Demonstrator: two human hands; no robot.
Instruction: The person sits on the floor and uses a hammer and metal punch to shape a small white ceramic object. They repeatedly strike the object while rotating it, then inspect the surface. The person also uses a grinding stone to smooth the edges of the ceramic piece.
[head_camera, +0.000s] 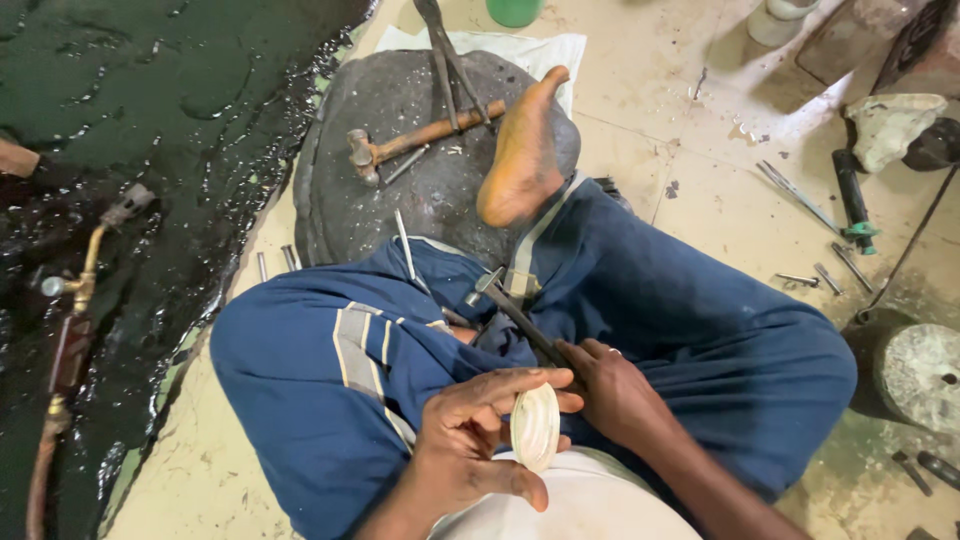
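I sit cross-legged on the floor in blue trousers. My left hand (470, 440) grips a pale, oval disc-shaped piece (535, 427), held on edge over my lap. My right hand (610, 390) is closed around the dark handle of a small hammer (515, 312), whose metal head points up-left over my knee. The hammer's handle end meets the disc near my fingers.
A round dark stone slab (400, 170) lies ahead under my foot (522, 150), bearing a wooden-handled hammer (420, 138) and tongs (445, 55). A brass torch (75, 300) lies on wet black ground at left. Punches and tools (830, 225) are scattered at right beside a round stone block (920, 375).
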